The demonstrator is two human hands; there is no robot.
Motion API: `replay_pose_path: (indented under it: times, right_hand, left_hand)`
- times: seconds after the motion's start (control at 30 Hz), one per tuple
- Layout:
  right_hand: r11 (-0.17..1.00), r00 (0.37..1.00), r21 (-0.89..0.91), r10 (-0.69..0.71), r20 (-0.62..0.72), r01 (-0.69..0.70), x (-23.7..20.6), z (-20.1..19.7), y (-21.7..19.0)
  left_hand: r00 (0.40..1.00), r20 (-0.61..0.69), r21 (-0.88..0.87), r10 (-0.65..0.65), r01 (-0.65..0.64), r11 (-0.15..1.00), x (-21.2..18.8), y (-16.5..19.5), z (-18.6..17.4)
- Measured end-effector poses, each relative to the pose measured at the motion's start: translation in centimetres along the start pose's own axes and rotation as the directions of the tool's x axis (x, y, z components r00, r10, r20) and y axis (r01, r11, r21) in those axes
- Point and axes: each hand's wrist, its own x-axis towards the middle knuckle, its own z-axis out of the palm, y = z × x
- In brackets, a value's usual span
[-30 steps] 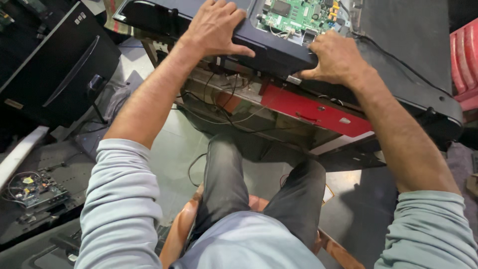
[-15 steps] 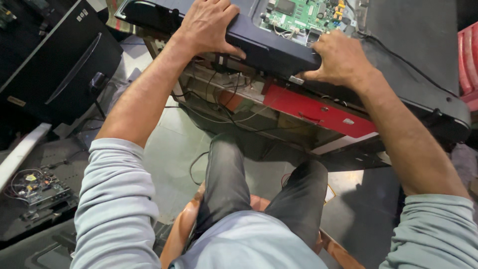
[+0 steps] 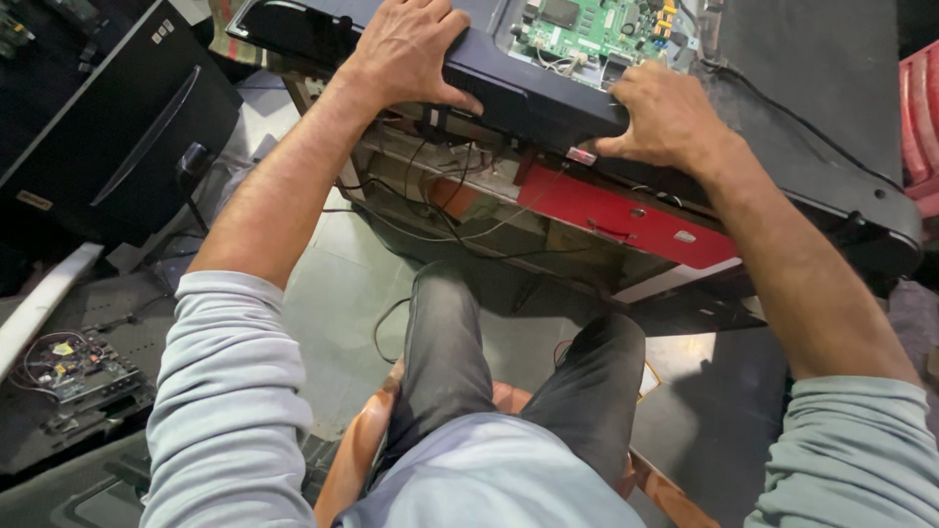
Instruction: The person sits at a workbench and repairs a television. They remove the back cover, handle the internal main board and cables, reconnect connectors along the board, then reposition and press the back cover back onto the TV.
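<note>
- Nearest to me are my knees in dark trousers [image 3: 489, 362] and the orange seat [image 3: 357, 455] under me; I sit close before the bench.
- On the floor at my left lies a small loose circuit board [image 3: 73, 367] with thin wires, well apart from my hands.
- Under the bench edge I see a red panel [image 3: 626, 217] and many hanging cables [image 3: 440, 210].
- My left hand [image 3: 411, 49] is laid over the near edge of the black television back [image 3: 528, 93], fingers curled around it, gripping.
- My right hand [image 3: 665, 122] grips the same edge further right, thumb below.
- The television lies face down on the bench, its near edge past the bench, and the green main board [image 3: 597, 29] is open, just beyond my right hand.
- I think the risk is here: if one hand slips, the set may tip off toward my legs, and the cables below could catch.
</note>
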Motion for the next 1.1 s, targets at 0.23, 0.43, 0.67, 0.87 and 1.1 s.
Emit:
replay_pose_path:
  times: [0.23,0.43,0.67,0.87,1.1]
  right_hand:
    - [1.000,1.000,0.007,0.011,0.014,-0.011,-0.2,-0.5,-0.4]
    - [0.990,0.990,-0.138,0.011,-0.140,-0.031,-4.7,-1.9,0.8]
    - [0.926,0.932,-0.114,0.351,-0.089,-0.360,-19.7,-2.1,7.7]
    - [0.890,0.892,-0.065,0.452,-0.008,-0.452,-24.2,-0.9,10.6]
    - [0.897,0.895,-0.068,0.440,0.070,-0.436,-23.9,-2.2,11.2]
  left_hand:
    - [0.999,0.035,-0.021,-0.019,0.020,1.000,0.2,0.0,-0.3]
    - [0.999,0.051,-0.018,0.005,-0.004,1.000,0.0,-0.3,-1.0]
    - [0.969,0.233,-0.077,-0.081,0.102,0.992,-1.4,-2.6,-1.1]
    - [0.996,0.072,0.030,0.045,-0.048,0.998,-2.4,-3.9,-2.2]
    - [0.972,0.221,0.234,-0.081,0.028,0.972,-3.3,-5.0,-2.8]
